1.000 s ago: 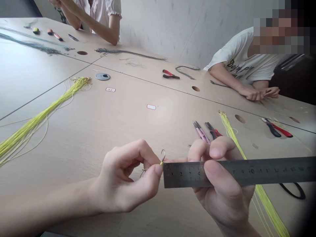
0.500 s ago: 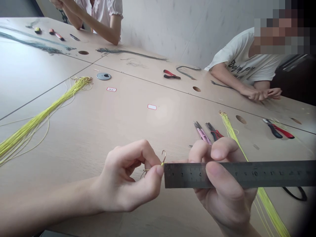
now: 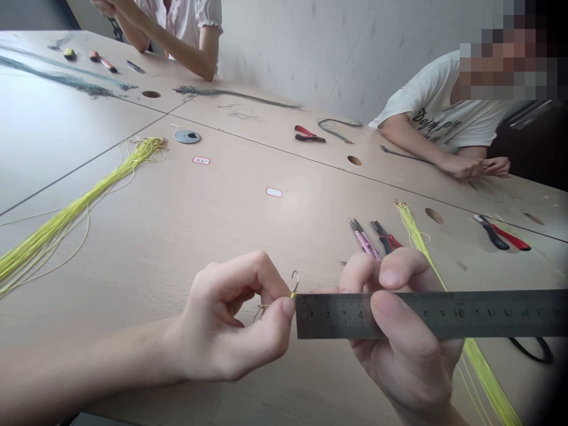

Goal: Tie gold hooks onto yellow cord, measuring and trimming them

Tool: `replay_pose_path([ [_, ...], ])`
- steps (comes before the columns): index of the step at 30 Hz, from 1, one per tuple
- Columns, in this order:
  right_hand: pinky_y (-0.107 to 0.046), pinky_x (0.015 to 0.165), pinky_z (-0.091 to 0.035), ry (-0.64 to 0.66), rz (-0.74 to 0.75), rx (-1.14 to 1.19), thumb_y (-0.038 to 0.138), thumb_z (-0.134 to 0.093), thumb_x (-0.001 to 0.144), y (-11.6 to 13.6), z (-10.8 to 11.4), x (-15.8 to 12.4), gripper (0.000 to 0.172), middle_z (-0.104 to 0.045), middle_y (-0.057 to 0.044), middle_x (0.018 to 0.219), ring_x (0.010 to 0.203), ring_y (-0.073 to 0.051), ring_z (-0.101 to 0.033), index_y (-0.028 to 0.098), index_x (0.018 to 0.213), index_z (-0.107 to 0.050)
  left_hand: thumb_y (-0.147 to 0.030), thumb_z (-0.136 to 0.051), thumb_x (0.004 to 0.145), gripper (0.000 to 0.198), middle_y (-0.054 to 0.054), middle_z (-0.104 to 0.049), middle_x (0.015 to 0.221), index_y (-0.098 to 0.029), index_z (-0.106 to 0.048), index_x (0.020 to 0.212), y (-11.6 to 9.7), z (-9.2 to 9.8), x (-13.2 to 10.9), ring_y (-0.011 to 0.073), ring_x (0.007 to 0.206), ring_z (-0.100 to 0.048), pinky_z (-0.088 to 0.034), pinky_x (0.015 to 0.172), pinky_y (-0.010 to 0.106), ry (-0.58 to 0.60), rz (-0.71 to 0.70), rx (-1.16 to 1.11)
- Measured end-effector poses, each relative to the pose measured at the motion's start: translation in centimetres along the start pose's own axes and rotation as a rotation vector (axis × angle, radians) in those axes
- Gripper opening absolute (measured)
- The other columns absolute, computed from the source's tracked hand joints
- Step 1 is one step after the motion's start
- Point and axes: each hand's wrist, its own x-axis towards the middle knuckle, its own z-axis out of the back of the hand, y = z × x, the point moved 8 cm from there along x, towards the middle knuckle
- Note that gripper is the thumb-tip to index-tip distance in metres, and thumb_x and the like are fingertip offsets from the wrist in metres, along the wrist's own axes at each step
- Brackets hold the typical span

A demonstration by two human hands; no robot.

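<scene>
Between thumb and forefinger, my left hand (image 3: 242, 322) pinches a small gold fish hook (image 3: 296, 280) with yellow line tied on it. The bend of the hook sticks up above my fingertips. My right hand (image 3: 406, 331) grips a steel ruler (image 3: 479, 313), thumb on its face and fingers behind. The ruler lies level, its low-number end right by my left fingertips and the hook. Part of the scale is covered by my right thumb. Some thin line also shows inside the curl of my left fingers.
Pink thread snips (image 3: 364, 241) and red-black pliers (image 3: 387, 236) lie beyond my right hand. Yellow line bundles lie left (image 3: 89, 204) and right (image 3: 488, 378). More pliers (image 3: 501, 232) rest farther right. Two people (image 3: 195, 41) (image 3: 439, 112) sit across the table.
My hands, the hook and the ruler hold nearly the same position. The hands of the person at the right have shifted slightly.
</scene>
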Motion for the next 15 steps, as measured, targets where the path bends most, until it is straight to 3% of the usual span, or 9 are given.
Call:
replay_pose_path([
  [15, -0.024, 0.045, -0.039, -0.003, 0.007, -0.027, 0.025, -0.052, 0.086, 0.01, 0.09, -0.04, 0.007, -0.053, 0.006, 0.067, 0.048, -0.010, -0.043, 0.030, 0.083, -0.048, -0.002, -0.049, 0.074, 0.020, -0.006, -0.043, 0.051, -0.020, -0.043, 0.066, 0.04, -0.10, 0.08, 0.0077, 0.043, -0.039, -0.031, 0.041, 0.022, -0.004, 0.004, 0.005],
])
